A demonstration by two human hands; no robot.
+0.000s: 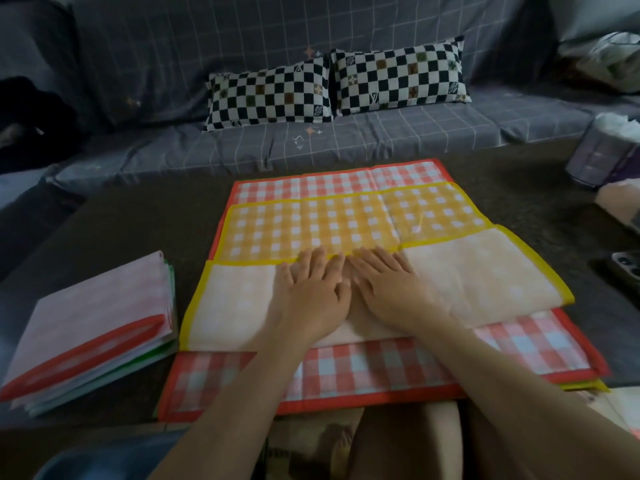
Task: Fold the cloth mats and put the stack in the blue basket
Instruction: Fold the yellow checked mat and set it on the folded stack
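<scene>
A yellow checked mat (346, 223) lies on the dark table, its near part folded over so the pale underside (485, 271) faces up. My left hand (311, 292) and my right hand (391, 285) press flat on that folded flap, side by side at its middle, fingers straight. Beneath it a red checked mat (381, 365) lies spread flat, and a yellow-green edge (588, 386) of another mat shows under its right corner. A stack of folded mats (90, 330) sits at the left. A blue object (104, 459), maybe the basket, shows at the bottom left edge.
A grey grid-patterned sofa (242, 143) with two checkered pillows (332, 88) stands behind the table. A tissue pack (602, 154) and a white bundle (620, 202) sit at the right, with a dark device (627, 268) near the right edge. My legs are below the table's front edge.
</scene>
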